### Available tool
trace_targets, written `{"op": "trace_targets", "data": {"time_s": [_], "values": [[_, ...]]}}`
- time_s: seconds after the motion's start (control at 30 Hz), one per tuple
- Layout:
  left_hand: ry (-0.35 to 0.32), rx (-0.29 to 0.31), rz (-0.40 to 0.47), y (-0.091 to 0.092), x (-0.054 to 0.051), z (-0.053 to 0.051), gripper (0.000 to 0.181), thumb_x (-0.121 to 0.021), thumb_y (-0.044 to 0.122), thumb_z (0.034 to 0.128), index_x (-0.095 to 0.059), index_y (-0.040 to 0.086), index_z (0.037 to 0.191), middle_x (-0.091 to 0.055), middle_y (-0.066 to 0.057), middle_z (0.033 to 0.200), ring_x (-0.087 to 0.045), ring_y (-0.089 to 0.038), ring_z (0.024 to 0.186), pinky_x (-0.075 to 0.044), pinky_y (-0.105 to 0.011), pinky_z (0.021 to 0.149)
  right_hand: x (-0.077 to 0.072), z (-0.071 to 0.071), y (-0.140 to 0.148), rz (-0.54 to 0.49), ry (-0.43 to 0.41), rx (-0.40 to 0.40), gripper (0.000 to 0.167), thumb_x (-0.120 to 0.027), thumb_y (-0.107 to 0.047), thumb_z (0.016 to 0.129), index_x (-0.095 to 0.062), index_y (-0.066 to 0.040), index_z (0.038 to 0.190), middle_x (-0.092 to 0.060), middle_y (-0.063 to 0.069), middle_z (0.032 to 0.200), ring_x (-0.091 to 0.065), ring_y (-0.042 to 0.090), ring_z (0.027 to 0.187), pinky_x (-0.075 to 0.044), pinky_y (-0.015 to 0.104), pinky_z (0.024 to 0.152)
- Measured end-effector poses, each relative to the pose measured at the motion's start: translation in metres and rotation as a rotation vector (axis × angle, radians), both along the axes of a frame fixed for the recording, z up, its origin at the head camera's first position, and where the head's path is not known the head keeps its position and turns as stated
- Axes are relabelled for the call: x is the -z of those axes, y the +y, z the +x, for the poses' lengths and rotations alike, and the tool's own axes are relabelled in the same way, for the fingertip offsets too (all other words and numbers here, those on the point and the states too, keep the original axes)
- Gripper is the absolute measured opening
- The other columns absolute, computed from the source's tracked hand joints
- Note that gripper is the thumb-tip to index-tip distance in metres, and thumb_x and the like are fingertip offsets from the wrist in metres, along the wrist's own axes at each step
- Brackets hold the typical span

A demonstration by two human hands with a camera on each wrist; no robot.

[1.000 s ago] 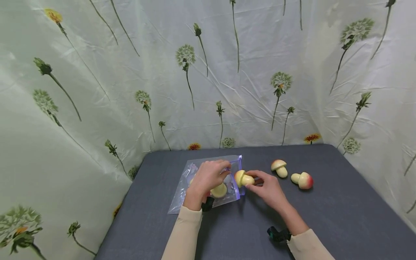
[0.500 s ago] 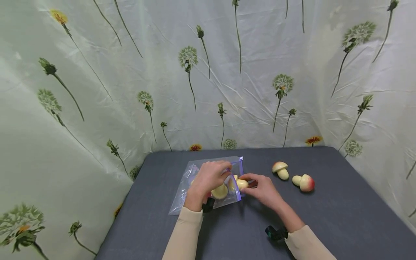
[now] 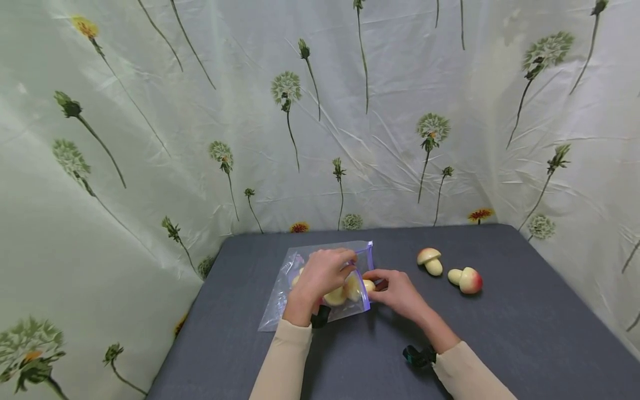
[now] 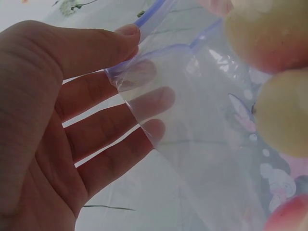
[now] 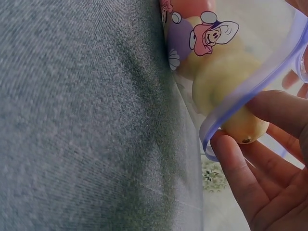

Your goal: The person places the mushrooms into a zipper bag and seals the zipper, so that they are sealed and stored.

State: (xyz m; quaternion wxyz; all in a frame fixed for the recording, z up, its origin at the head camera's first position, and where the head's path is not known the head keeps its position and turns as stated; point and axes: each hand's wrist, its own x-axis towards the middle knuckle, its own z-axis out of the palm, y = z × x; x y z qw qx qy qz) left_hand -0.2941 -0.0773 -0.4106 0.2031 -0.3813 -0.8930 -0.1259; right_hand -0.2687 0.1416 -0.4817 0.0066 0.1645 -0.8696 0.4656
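Note:
A clear zip bag (image 3: 280, 311) with a purple zip strip (image 3: 370, 256) lies on the dark table, its mouth facing right. My left hand (image 3: 322, 275) pinches the bag's upper edge between thumb and fingers and holds the mouth apart. My right hand (image 3: 400, 294) grips the pale stem of a toy mushroom (image 5: 250, 126) at the mouth. The cap of that mushroom is inside the bag, while its stem end is still between my fingertips. More yellow and red toy mushrooms (image 4: 284, 113) are in the bag, partly hidden by my left hand in the head view.
Right of the bag, two more toy mushrooms lie on the table (image 3: 520, 339): one with an orange-red cap (image 3: 429, 256) and one with a red-tipped cap (image 3: 470, 280). A flower-printed curtain (image 3: 320, 139) hangs behind and at the sides.
My right hand has moved left with the mushroom, which has gone from just outside the bag's mouth to mostly inside. My left hand keeps its hold on the bag edge.

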Motion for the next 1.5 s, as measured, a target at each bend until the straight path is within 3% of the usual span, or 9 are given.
{"op": "trace_targets", "data": {"time_s": [0.27, 0.5, 0.83, 1.2, 1.37, 1.5], "values": [[-0.009, -0.007, -0.017, 0.000, -0.001, 0.001, 0.005, -0.073, 0.021, 0.0948, -0.073, 0.021, 0.099, -0.068, 0.013, 0.088, -0.049, -0.005, 0.059, -0.044, -0.026, 0.054, 0.003, -0.006, -0.007, 0.000, 0.009, -0.018, 0.033, -0.080, -0.019, 0.088, -0.073, -0.020, 0.120, -0.072, -0.001, 0.113, -0.070, 0.012, 0.087, -0.057, 0.030, 0.072], [0.032, 0.006, -0.002, -0.001, 0.000, 0.001, 0.004, -0.073, 0.020, 0.0944, -0.073, 0.022, 0.098, -0.069, 0.013, 0.089, -0.054, -0.007, 0.060, -0.047, -0.029, 0.055, 0.003, -0.008, -0.014, 0.001, 0.009, -0.034, 0.029, -0.081, -0.018, 0.087, -0.074, -0.021, 0.115, -0.072, -0.003, 0.107, -0.069, 0.011, 0.085, -0.056, 0.029, 0.071], [0.043, 0.018, 0.012, -0.002, -0.002, 0.001, 0.004, -0.074, 0.020, 0.0937, -0.072, 0.022, 0.096, -0.067, 0.014, 0.087, -0.049, -0.003, 0.058, -0.042, -0.024, 0.053, 0.000, -0.014, -0.026, -0.005, 0.003, -0.051, 0.031, -0.084, -0.020, 0.084, -0.075, -0.017, 0.114, -0.073, -0.002, 0.095, -0.070, 0.013, 0.081, -0.056, 0.031, 0.067], [0.051, 0.022, 0.013, -0.004, -0.004, 0.004, 0.003, -0.073, 0.022, 0.0948, -0.071, 0.021, 0.097, -0.066, 0.012, 0.086, -0.047, -0.003, 0.057, -0.041, -0.023, 0.053, 0.000, -0.025, -0.036, 0.032, 0.068, -0.053, 0.025, -0.086, -0.024, 0.082, -0.073, -0.017, 0.102, -0.072, -0.008, 0.089, -0.069, 0.009, 0.078, -0.055, 0.030, 0.067], [0.069, 0.016, 0.012, -0.003, -0.003, 0.003, 0.005, -0.075, 0.021, 0.0936, -0.070, 0.021, 0.094, -0.059, 0.012, 0.078, -0.043, -0.005, 0.055, -0.037, -0.024, 0.051, 0.002, -0.031, -0.041, 0.061, 0.115, -0.042, 0.019, -0.086, -0.025, 0.082, -0.071, -0.017, 0.091, -0.066, -0.011, 0.076, -0.060, 0.006, 0.066, -0.049, 0.029, 0.060], [0.078, 0.021, 0.019, -0.004, -0.003, 0.002, 0.007, -0.076, 0.022, 0.0928, -0.069, 0.021, 0.093, -0.056, 0.012, 0.075, -0.043, -0.004, 0.055, -0.037, -0.023, 0.050, 0.004, -0.034, -0.044, 0.048, 0.093, -0.053, 0.018, -0.084, -0.023, 0.083, -0.070, -0.015, 0.089, -0.066, -0.011, 0.074, -0.059, 0.006, 0.065, -0.049, 0.029, 0.060]]}}
